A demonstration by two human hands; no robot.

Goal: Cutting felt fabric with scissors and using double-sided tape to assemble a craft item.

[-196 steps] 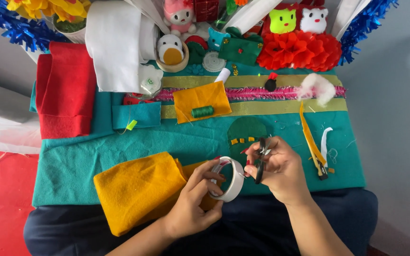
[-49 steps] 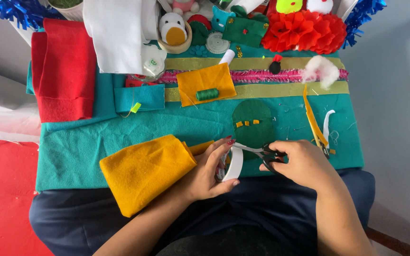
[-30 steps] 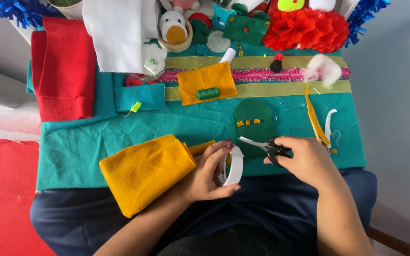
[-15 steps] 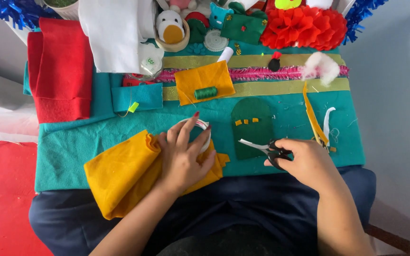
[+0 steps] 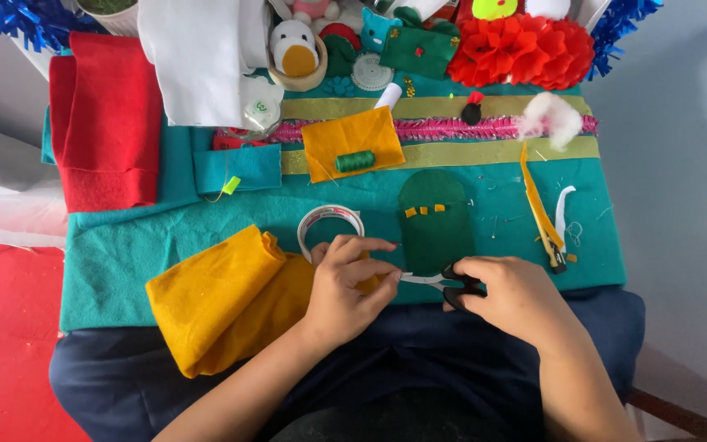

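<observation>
We see the black-handled scissors (image 5: 443, 285) lying level in our right hand (image 5: 511, 296), blades pointing toward our left hand (image 5: 345, 282). The roll of clear tape (image 5: 330, 227) lies flat just above the left hand's fingers, beside folded yellow felt (image 5: 222, 295) under its wrist.
</observation>
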